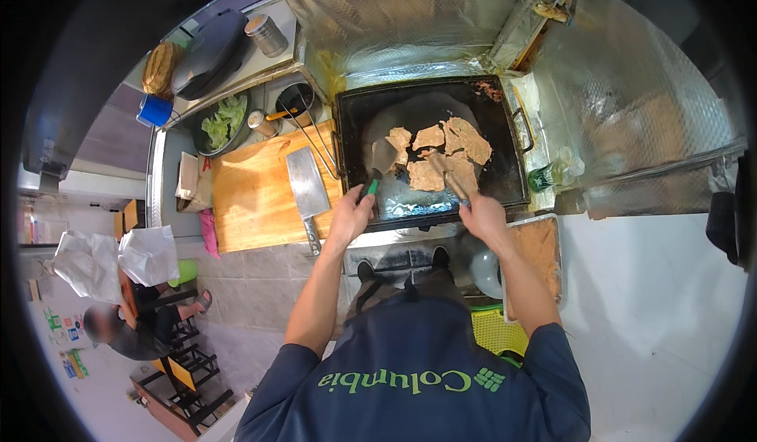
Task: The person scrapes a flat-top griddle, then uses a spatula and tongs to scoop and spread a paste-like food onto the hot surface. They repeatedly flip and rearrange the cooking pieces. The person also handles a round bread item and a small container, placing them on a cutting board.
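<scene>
Flat, pale-brown pieces of meat (pixel 426 175) lie on a dark square griddle (pixel 359 109), grouped toward its middle and right. My left hand (pixel 351 215) is closed round the green handle of a spatula (pixel 384 156), whose wide metal blade touches or hovers beside the leftmost piece; I cannot tell which. In my right hand (pixel 483 220) is a second spatula (pixel 453 180) with a greyish handle, its blade among the central pieces. Both forearms reach over the griddle's near edge. Liquid shines on the near part of the hot plate.
Left of the griddle, a cleaver (pixel 307 182) rests on a wooden cutting board (pixel 248 205). Beyond stand a bowl of lettuce (pixel 224 123) and a wire-handled pot (pixel 296 96). A tray of brown food (pixel 539 264) sits near my right arm. A person (pixel 142 331) sits at lower left.
</scene>
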`<state>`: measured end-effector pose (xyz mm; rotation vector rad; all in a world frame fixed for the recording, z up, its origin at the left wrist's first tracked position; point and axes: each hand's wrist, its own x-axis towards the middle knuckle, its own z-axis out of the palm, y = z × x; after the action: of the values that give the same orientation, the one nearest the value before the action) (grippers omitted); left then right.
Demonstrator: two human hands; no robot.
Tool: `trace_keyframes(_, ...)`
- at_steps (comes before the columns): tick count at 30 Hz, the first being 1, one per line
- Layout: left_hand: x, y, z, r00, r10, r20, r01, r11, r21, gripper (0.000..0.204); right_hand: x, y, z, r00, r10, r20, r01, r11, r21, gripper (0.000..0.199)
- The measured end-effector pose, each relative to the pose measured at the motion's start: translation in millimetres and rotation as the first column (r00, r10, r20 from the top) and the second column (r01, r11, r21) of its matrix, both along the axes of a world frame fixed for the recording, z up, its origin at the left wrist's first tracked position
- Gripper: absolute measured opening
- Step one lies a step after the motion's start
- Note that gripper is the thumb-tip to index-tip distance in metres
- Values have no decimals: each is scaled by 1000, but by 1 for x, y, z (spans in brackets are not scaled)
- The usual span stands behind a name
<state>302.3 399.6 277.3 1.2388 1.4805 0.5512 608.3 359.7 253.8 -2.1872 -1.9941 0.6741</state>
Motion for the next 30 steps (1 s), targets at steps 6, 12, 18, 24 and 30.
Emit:
trace_keyframes(6,14,-12,-34,997,-27,-66,30,998,49,36,-12,-17,1,994,-64,-87,61,997,-39,29)
trace_keyframes(12,-1,-2,-19,997,14,-77,-10,998,61,34,16,-56,-7,978,-194,-76,195,981,-5,28)
trace_keyframes(18,-10,1,-30,998,-16,-53,19,998,63,34,15,-77,-6,942,-291,-170,298,955,17,28)
trace_keyframes(24,-18,2,-30,995,92,44,-84,983,-164,26,35,-145,-16,822,-514,-245,541,840,54,30)
trace_keyframes(30,-26,-5,-13,940,222,260,-172,964,-204,23,66,-295,-38,504,-857,-106,858,511,-58,32)
